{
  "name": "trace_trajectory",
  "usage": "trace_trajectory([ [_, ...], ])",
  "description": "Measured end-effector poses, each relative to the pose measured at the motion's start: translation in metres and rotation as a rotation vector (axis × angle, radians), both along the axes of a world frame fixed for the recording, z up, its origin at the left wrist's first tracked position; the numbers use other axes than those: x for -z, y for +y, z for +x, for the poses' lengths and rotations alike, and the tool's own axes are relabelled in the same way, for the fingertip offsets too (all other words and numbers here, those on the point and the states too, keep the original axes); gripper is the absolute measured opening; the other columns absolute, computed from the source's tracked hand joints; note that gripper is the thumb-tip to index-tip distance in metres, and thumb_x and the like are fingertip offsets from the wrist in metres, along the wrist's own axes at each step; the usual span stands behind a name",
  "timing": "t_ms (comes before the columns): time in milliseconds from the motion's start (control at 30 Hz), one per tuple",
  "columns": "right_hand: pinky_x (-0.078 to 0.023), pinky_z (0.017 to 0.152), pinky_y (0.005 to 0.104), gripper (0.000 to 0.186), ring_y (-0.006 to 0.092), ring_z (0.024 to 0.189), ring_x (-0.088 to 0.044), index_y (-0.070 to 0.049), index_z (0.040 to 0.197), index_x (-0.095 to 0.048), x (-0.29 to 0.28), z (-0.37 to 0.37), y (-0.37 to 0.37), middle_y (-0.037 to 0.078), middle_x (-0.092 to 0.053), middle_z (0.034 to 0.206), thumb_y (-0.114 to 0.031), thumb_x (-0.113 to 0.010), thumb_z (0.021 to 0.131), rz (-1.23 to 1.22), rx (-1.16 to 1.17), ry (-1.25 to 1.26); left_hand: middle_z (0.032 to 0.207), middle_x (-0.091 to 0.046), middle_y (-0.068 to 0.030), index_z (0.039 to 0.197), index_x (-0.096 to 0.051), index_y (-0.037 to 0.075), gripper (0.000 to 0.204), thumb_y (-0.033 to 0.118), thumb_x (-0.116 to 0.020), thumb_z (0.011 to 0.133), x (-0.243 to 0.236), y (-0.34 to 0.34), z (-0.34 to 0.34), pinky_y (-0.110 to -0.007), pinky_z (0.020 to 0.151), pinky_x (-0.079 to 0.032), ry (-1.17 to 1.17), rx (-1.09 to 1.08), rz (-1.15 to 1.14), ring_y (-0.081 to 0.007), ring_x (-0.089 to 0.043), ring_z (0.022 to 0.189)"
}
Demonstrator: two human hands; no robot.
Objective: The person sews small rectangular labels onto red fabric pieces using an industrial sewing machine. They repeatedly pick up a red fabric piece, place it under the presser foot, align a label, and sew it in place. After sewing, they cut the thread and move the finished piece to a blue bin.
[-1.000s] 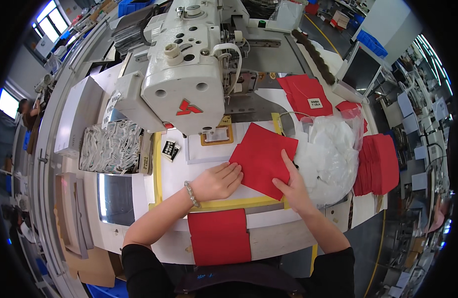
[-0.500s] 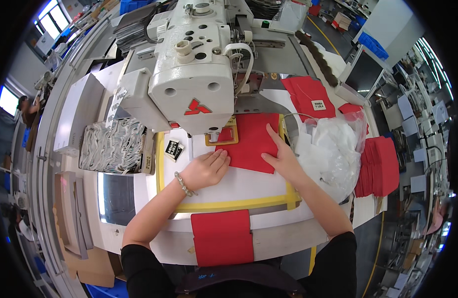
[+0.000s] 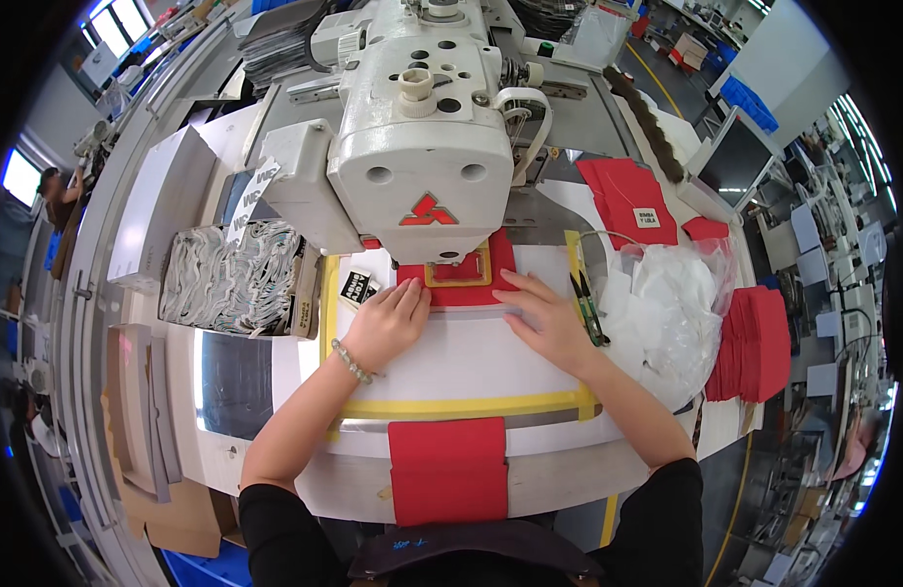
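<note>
1. The red fabric piece [image 3: 463, 284] sits at the far edge of the white worktop [image 3: 471, 357], tucked under the head of the white sewing machine [image 3: 412, 147], with a yellow rectangular frame [image 3: 459, 266] sitting on top of it.
2. Left hand [image 3: 388, 323] lies flat, palm down, fingertips on the near left corner of the fabric. Not gripping anything, just pressing.
3. Right hand [image 3: 544, 318] is the same deal: fingers spread and flat, pinning the near right edge. Nothing clenched in it.
4. To do this bit well, I'd say keep both palms down with even pressure so the cloth stays square to the frame, and keep fingertips clear of the needle area.
5. Further out: small green-handled snips [image 3: 586, 308] lie just beside the right hand, and a clear bag of white pieces [image 3: 667, 318] sits near the right edge.
6. Another red piece [image 3: 448, 470] hangs over the near edge, and a stack of red pieces [image 3: 755, 342] sits well off to the right.
</note>
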State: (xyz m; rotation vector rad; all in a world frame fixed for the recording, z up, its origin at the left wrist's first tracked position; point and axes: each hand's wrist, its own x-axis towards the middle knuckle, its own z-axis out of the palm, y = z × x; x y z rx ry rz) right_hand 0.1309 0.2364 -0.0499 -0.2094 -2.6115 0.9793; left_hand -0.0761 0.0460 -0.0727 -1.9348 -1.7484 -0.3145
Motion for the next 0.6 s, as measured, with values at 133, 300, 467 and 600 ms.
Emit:
trace_trajectory([
  [133,-0.035,0.113,0.0446,0.029,0.0304,0.112,-0.059,-0.007,0.113,-0.066,0.006,-0.004,0.000,0.012,-0.057,0.132,-0.005,-0.067,0.084,0.097,0.004,0.031,0.109,-0.067,-0.0183,0.101,-0.065,-0.002,0.030,0.014,-0.068,0.076,-0.004,-0.003,0.002,-0.035,0.084,-0.056,-0.102,-0.046,-0.017,-0.0259,-0.067,0.099],
  [300,-0.040,0.110,0.0462,0.024,0.0271,0.087,-0.065,-0.006,0.106,-0.068,0.008,-0.006,-0.003,0.012,-0.060,0.125,-0.005,-0.069,0.082,0.165,0.012,0.085,0.113,-0.065,-0.0141,0.098,-0.065,0.002,0.036,0.026,-0.077,0.074,-0.019,-0.020,0.008,-0.039,0.088,-0.050,-0.325,-0.122,-0.005,-0.0271,-0.063,0.104],
  [467,-0.040,0.109,0.0467,0.023,0.0247,0.080,-0.064,-0.005,0.103,-0.068,0.010,-0.005,-0.006,0.011,-0.061,0.123,-0.003,-0.070,0.080,0.183,0.027,0.126,0.117,-0.063,-0.0108,0.097,-0.066,0.006,0.033,0.025,-0.078,0.073,-0.017,-0.033,0.006,-0.040,0.088,-0.044,-0.446,-0.200,-0.010,-0.0257,-0.058,0.108],
  [600,-0.040,0.109,0.0464,0.023,0.0237,0.076,-0.064,-0.005,0.103,-0.069,0.011,-0.006,-0.007,0.011,-0.061,0.123,-0.003,-0.071,0.080,0.176,0.028,0.135,0.116,-0.062,-0.0074,0.095,-0.066,0.009,0.029,0.025,-0.077,0.075,-0.019,-0.034,0.005,-0.039,0.088,-0.042,-0.507,-0.218,-0.033,-0.0243,-0.057,0.106],
])
